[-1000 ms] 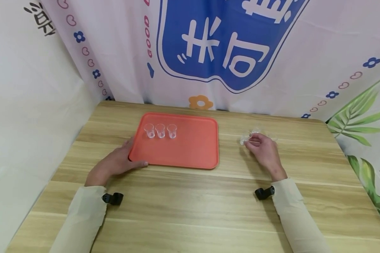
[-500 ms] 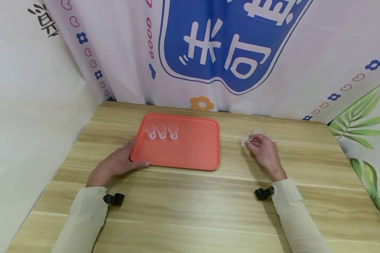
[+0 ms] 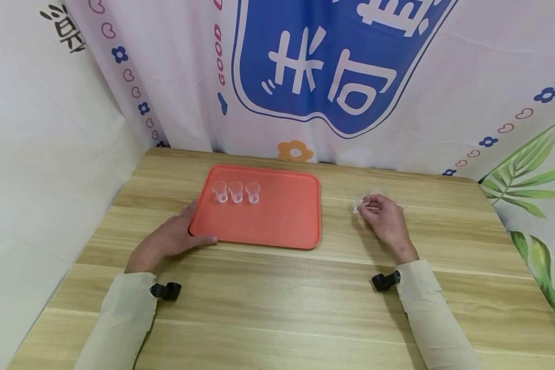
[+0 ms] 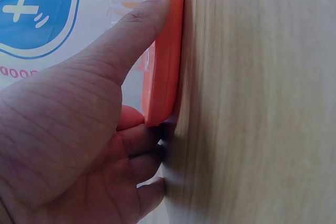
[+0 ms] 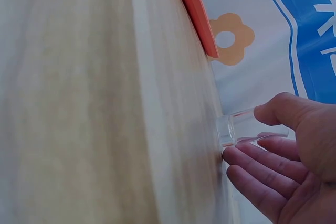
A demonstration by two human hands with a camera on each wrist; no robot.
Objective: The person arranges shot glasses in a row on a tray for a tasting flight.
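Note:
A red rectangular tray (image 3: 282, 226) lies on the table, with three small clear plastic cups (image 3: 253, 194) standing in a row toward its back left. My left hand (image 3: 168, 239) grips the tray's near left corner; in the left wrist view the thumb (image 4: 142, 17) lies along the rim and the other fingers curl around the corner. Right of the tray, my right hand (image 3: 388, 221) pinches another clear cup (image 5: 242, 127) between thumb and fingers. That cup is upright, its base right at the tabletop.
Beside and behind the right hand are more clear cups (image 3: 401, 202), partly hidden by it. The wooden table (image 3: 277, 303) meets a printed curtain (image 3: 185, 103) along its back edge. Black wrist cameras (image 3: 166, 291) sit on both cuffs.
The head view has shifted slightly. Both hands, the tray and the cups otherwise keep their places.

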